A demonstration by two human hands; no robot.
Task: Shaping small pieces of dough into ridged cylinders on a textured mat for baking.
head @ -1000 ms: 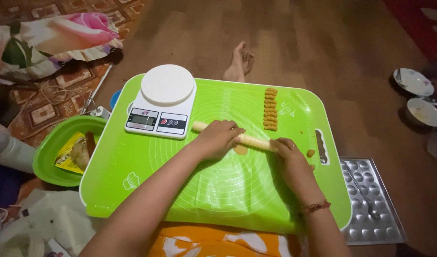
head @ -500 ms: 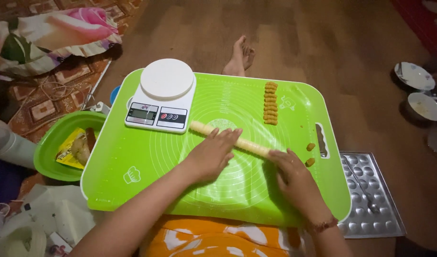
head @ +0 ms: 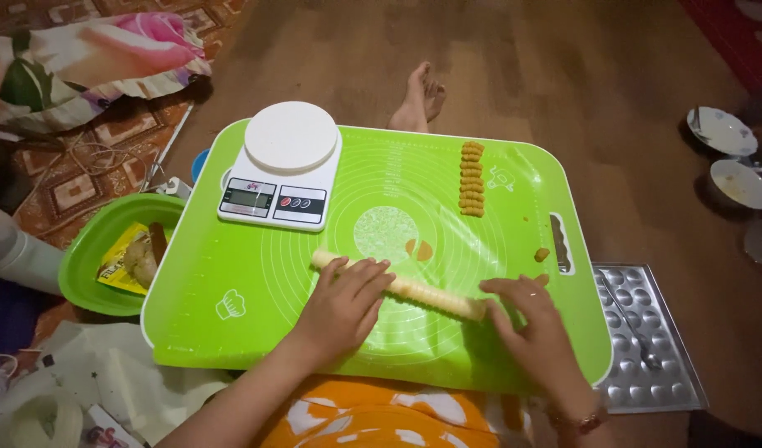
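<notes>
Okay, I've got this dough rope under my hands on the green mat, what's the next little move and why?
Probably roll the dough rope again, easing both palms outward: the left hand lies flat over its near-left part, the right hand at its right end, and the middle looks thicker than the small cut pieces.

Bare forearms, a dark bracelet [head: 581,421] on the right wrist, orange-and-white patterned clothing [head: 381,419].

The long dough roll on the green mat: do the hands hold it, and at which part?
Not gripped: the left hand lies flat on the left half of the dough roll, and the right hand touches its right end.
</notes>
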